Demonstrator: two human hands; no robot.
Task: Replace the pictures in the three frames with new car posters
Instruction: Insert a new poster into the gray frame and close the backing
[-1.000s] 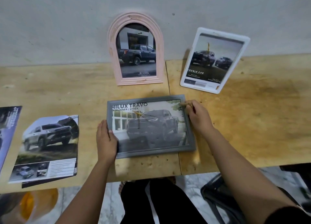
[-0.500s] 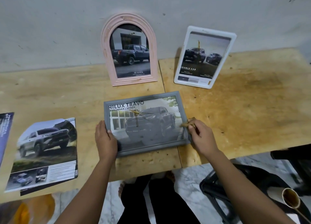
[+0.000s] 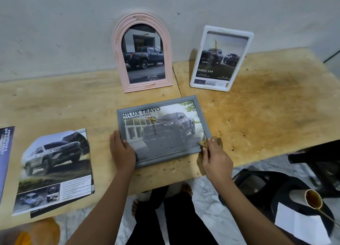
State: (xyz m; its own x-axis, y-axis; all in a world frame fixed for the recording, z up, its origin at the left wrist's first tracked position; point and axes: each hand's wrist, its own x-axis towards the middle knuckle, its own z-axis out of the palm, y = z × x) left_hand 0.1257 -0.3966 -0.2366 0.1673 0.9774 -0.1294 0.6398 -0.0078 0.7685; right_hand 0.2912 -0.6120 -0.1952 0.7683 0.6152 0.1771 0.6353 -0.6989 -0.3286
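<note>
Head camera, looking down at a wooden table [image 3: 266, 115] set against a pale wall. A grey rectangular picture frame [image 3: 162, 129] lies flat near the table's front edge, holding a poster of a dark pickup truck headed "HILUX TRAVO". The left hand [image 3: 122, 150] rests on the frame's lower left corner, fingers together, thumb lying on the glass. The right hand [image 3: 216, 157] is at the frame's lower right corner, fingertips pinching a small brown piece [image 3: 204, 143] against the frame's edge; what the piece is cannot be told. Behind, leaning upright on the wall, stand a pink arched frame [image 3: 142, 53] with a dark pickup poster and, to its right, a white rectangular frame [image 3: 221, 58] with a "DOUBLE CAB" poster. Left of the grey frame a loose brochure page [image 3: 55, 171] showing a silver pickup lies flat on the table.
</note>
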